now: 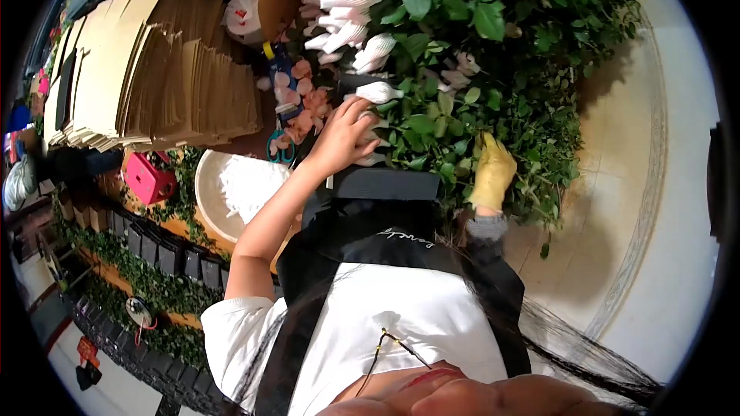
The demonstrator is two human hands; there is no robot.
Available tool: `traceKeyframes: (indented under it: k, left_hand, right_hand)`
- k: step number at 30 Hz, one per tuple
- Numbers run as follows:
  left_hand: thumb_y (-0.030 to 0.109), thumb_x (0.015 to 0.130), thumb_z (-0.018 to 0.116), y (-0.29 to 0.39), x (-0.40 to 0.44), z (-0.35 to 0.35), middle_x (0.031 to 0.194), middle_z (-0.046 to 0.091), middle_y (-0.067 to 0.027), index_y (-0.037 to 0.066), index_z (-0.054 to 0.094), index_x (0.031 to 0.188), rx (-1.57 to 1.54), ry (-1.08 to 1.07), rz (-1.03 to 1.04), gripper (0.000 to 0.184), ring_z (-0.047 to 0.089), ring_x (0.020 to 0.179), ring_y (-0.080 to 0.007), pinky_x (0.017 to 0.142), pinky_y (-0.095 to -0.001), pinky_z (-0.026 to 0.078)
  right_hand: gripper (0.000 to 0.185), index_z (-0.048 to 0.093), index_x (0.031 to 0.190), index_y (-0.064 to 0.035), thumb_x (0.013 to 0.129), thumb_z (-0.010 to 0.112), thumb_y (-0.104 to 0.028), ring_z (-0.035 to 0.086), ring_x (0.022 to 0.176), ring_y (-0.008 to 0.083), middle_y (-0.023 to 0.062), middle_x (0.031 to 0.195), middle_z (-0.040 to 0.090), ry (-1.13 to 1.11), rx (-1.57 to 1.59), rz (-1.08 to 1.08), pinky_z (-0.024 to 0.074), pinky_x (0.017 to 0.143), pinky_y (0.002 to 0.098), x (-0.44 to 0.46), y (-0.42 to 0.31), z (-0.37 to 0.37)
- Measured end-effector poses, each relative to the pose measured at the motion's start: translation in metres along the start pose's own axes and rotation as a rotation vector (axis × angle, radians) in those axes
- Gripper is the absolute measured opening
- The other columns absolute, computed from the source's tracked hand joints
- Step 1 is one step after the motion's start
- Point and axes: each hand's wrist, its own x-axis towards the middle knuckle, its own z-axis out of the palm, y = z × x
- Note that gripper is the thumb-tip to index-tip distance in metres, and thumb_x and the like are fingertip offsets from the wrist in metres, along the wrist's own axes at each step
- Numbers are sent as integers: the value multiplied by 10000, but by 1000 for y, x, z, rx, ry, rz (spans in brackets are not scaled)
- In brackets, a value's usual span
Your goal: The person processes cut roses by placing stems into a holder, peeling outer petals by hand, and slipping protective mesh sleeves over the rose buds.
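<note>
White net-sleeved flower heads [378, 92] lie in a row at the upper middle, their leafy stems [439, 135] running to the right. My bare left hand [345, 135] curls its fingers over the sleeved heads nearest me, partly covering them. On the right, my right hand [493, 173] wears a yellow glove, its fingers closed among the green leaves and stems; the fingertips are partly hidden by foliage. A black box-like block [385, 183] lies just below the flowers, against my apron.
Stacked cardboard sheets [154, 69] stand at the upper left. Loose pink petals [304, 104] lie near teal-handled scissors [279, 146]. A round tub [212, 192] holds white netting. Further left are a pink stool [150, 179] and black containers beside greenery. More sleeved flowers are piled above.
</note>
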Motion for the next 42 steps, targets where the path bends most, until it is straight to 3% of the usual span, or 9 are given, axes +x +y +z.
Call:
traceKeyframes:
  k: [3, 8, 12, 16, 24, 28, 32, 35, 42]
  left_hand:
    - [99, 791, 777, -7, -9, 2, 1336, 501, -159, 56, 604, 1148, -105, 8, -35, 399, 463, 1298, -386, 1036, -474, 431]
    - [119, 953, 628, -1, -49, -42, 1064, 657, -154, 2, 651, 1101, -296, 167, -514, 190, 660, 935, -317, 795, -387, 517]
    - [267, 969, 645, 5, -63, -41, 901, 673, -147, -22, 700, 934, -396, -96, -722, 296, 661, 816, -314, 714, -384, 507]
    - [359, 892, 720, 12, -43, -33, 823, 627, -163, -30, 702, 885, -94, -336, -492, 389, 622, 808, -347, 723, -434, 497]
    - [119, 944, 610, 6, -52, -20, 821, 485, -119, -16, 592, 886, -531, -100, -511, 148, 520, 777, -270, 713, -340, 427]
    - [28, 936, 478, 8, -66, -69, 972, 578, -73, -25, 593, 926, -473, 490, -545, 127, 551, 895, -176, 848, -286, 438]
    - [49, 963, 544, 16, -65, -72, 866, 597, -33, 16, 559, 889, -748, 180, -726, 82, 573, 805, -139, 733, -265, 459]
    - [169, 858, 734, 38, -16, -32, 777, 629, -150, 67, 535, 955, -266, 55, -335, 244, 652, 677, -341, 608, -393, 519]
    - [123, 749, 659, 21, 11, 38, 867, 566, -93, 78, 662, 750, 520, -286, -46, 45, 627, 829, -289, 653, -379, 550]
  right_hand:
    - [356, 701, 1175, -91, 834, 661, 5, 685, 906, 314, 145, 1093, 729, 60, 314, 173, 546, 834, 403, -33, 75, 121]
    - [409, 619, 1233, -55, 828, 668, -42, 609, 1130, 387, 187, 1272, 638, -161, -146, -179, 502, 953, 468, -5, 46, 4]
    - [447, 628, 1197, -25, 751, 620, -3, 624, 1082, 358, 183, 1117, 665, -117, 199, -592, 491, 955, 462, 45, -77, -72]
    - [174, 670, 911, -113, 841, 698, -270, 648, 683, 301, 74, 753, 671, -682, 194, -834, 499, 667, 456, 25, -125, -4]
    - [168, 649, 815, -126, 830, 693, -288, 693, 761, 282, 67, 790, 703, -700, 132, -728, 525, 680, 442, 17, -117, 52]
    - [208, 693, 993, -125, 831, 727, -252, 676, 770, 298, 87, 849, 704, -783, 462, -682, 531, 707, 436, 28, -103, 40]
    - [282, 704, 1102, -113, 913, 667, -319, 689, 813, 308, 114, 883, 725, -650, 325, -520, 541, 741, 426, 38, -121, 0]
    - [325, 701, 976, -94, 867, 684, -400, 701, 802, 310, 106, 820, 723, -863, -230, -553, 547, 728, 411, 28, -119, 49]
    - [152, 665, 816, -84, 785, 722, -221, 701, 736, 281, 99, 735, 704, -696, -217, -627, 547, 686, 419, 19, -109, 57]
